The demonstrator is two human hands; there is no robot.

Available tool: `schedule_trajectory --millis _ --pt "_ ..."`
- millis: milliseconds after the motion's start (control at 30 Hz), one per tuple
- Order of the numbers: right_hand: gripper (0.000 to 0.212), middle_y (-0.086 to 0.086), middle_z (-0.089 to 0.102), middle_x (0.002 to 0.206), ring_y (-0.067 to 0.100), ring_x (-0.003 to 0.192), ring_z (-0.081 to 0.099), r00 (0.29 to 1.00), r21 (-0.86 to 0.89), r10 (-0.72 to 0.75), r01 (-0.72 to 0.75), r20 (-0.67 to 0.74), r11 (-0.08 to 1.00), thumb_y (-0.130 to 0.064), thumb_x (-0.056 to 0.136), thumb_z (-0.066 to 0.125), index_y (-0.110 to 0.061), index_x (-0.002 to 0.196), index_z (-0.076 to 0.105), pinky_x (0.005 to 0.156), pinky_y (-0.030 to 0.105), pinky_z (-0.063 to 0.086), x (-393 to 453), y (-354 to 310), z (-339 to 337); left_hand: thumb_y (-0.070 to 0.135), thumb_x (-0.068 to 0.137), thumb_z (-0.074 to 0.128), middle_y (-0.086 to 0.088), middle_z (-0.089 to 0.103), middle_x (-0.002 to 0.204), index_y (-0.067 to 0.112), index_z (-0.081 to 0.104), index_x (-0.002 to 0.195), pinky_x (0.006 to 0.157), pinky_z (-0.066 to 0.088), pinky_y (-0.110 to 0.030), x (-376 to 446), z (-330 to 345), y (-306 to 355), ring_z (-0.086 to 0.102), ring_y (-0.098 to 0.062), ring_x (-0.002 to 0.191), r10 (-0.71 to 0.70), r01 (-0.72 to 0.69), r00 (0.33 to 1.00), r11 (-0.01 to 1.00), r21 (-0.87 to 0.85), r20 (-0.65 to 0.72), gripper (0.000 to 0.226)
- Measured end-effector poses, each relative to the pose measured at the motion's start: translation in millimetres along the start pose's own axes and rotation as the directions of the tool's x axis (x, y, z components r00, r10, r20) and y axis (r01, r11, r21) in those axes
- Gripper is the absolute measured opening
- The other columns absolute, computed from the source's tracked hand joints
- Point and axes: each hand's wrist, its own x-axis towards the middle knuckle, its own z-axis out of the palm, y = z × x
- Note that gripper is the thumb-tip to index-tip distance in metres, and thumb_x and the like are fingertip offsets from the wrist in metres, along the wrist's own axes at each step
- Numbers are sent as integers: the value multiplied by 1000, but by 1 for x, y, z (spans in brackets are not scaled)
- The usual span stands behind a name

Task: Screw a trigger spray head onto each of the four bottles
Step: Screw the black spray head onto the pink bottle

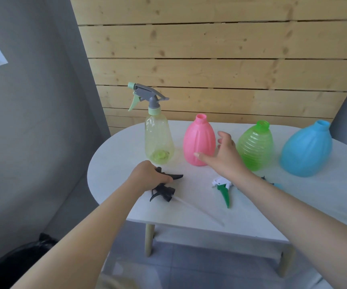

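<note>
Four bottles stand in a row on the white table (114, 163). The yellow bottle (159, 140) at the left carries a grey and mint spray head (147, 97). The pink bottle (199, 140), green bottle (255, 147) and blue bottle (307, 150) have bare necks. My left hand (148, 174) is closed on a black spray head (164, 187) that lies on the table, its clear tube pointing toward me. My right hand (223, 155) is spread open, its thumb against the pink bottle's lower side. A white and green spray head (223, 188) lies near my right wrist.
A blue spray head (272, 183) lies mostly hidden behind my right forearm. A wooden plank wall stands behind the table. A black bag (22, 259) sits on the floor at the lower left. The table's front edge runs close to me.
</note>
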Motion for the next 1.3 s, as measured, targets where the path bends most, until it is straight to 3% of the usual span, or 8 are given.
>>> schedule_trajectory --millis 133,267,367,533,633,933,1200,1300 --pt "103 8 29 147 26 129 39 999 72 20 -22 31 997 -37 67 80 -17 144 16 87 28 34 21 -2 8 22 71 79 -6 53 71 10 55 76 65 37 -27 2 -1 -5 50 -23 66 14 -10 1000 984 -177 20 27" --pt "99 6 36 141 27 123 43 999 114 1 -5 33 993 -33 63 83 -19 140 22 88 33 37 31 2 17 20 74 77 -6 69 80 15 54 102 58 45 -21 -1 -7 -9 66 -17 66 14 -11 1000 933 -359 4 36" --pt "97 5 36 137 20 112 45 1000 99 -23 23 -5 995 -31 60 85 -19 137 27 82 31 35 32 1 21 13 78 73 -10 72 77 12 54 104 66 48 -30 -5 -11 -11 67 -21 66 52 -39 999 865 -501 12 32" --pt "93 0 35 127 13 100 42 996 32 -91 91 -13 995 -30 59 84 -23 134 31 81 30 34 11 -5 1 10 88 63 -6 69 75 2 61 96 48 47 -21 -8 -20 -6 68 -14 60 130 -68 990 759 -648 48 12" --pt "90 -2 39 122 15 102 47 993 52 -114 112 34 992 -29 55 85 -31 131 36 80 29 37 -10 -11 -30 9 92 56 -4 64 73 2 59 94 64 53 -32 -9 -23 -5 68 -18 65 192 -82 980 656 -751 61 7" --pt "80 -14 54 110 4 94 56 962 -166 -32 80 270 983 -34 48 82 -55 111 38 68 25 47 -68 -10 -127 18 95 52 -6 65 83 10 52 102 53 56 -27 -18 -9 22 73 -16 69 225 -260 962 584 -769 -155 11" --pt "90 -6 53 114 20 107 48 969 -507 -17 143 245 850 -51 38 67 -49 122 36 88 40 47 -91 18 -155 21 97 48 -2 59 81 14 51 97 51 52 -26 -20 5 47 74 -16 73 251 -343 936 496 -798 -247 8" --pt "88 -7 52 116 21 108 46 970 -537 -24 154 241 829 -52 39 66 -50 122 35 92 40 44 -95 26 -162 21 97 48 -2 59 81 13 51 93 64 48 -37 -20 11 55 74 -15 73 250 -336 937 466 -818 -242 9"
